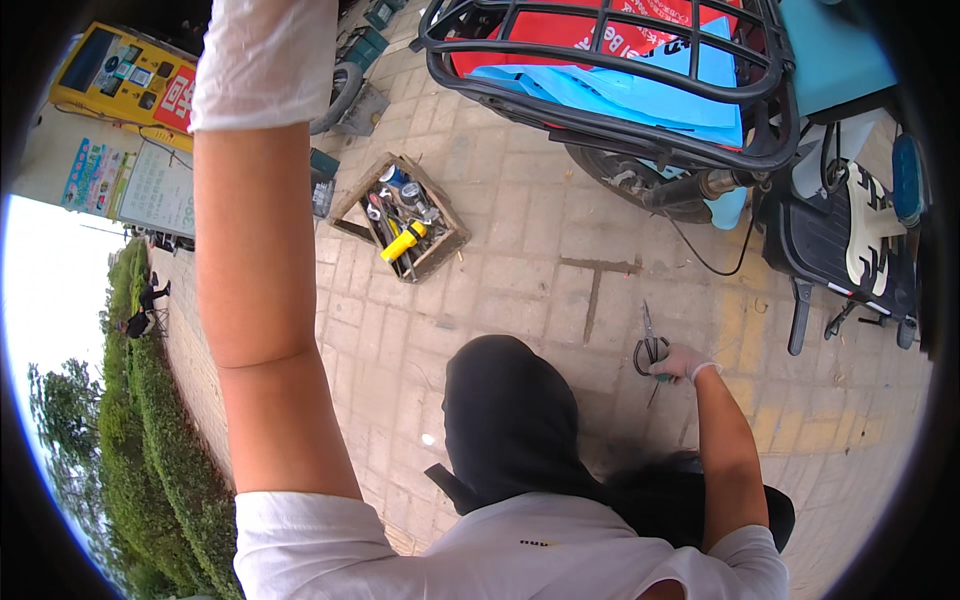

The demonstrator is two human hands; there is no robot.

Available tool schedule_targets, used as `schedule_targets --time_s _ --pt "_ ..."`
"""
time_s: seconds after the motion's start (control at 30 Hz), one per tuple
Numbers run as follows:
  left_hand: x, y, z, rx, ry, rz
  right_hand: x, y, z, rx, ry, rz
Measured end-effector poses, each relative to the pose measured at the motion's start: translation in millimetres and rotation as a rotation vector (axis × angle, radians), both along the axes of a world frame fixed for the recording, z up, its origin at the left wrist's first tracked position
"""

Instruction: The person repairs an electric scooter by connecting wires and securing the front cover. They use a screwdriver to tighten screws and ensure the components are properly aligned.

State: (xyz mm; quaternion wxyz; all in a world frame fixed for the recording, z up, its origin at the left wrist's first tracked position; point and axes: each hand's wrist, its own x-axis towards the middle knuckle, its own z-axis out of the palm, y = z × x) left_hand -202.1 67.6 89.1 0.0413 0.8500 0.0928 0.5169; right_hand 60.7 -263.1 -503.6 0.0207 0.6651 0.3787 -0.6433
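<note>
My left hand (262, 65), in a translucent glove, is raised at the top edge; its fingers are cut off from view, so what it may hold is hidden. My right hand (685, 362), also gloved, is closed on black-handled scissors (648, 326) low over the paving, their blades pointing away from me. A small green part and a thin dark rod show under that hand; I cannot make out whether they are a second tool. A wooden toolbox (452, 243) with a yellow cylinder (404, 240), spanners and cans sits ahead of me on the pavement.
A scooter's black basket (600, 97) with red and light-blue bags is ahead at right, its footboard (805, 242) beside it. A yellow machine (117, 83), signboards (150, 190) and a loose tyre (340, 95) are at upper left. A person (140, 320) is by a hedge (150, 420).
</note>
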Motion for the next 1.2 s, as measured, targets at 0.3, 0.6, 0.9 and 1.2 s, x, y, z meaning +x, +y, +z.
schedule_targets --time_s 0.3,0.6,0.9,1.2 --pt "-311.9 -65.7 -426.2 -1.294 0.345 1.203 -0.1 32.8 9.9 0.122 -0.161 0.243" --pt "-354.0 18.6 -506.2 -1.163 0.733 1.465 -17.4 33.4 12.1 0.344 -0.383 0.147" --pt "-330.4 67.7 -504.9 -1.618 0.661 1.275 -47.2 11.0 -2.0 0.309 -0.235 0.037" --pt "-353.5 132.7 -555.5 -1.254 0.318 1.380 -59.1 33.3 33.1 0.285 -0.187 -0.023"
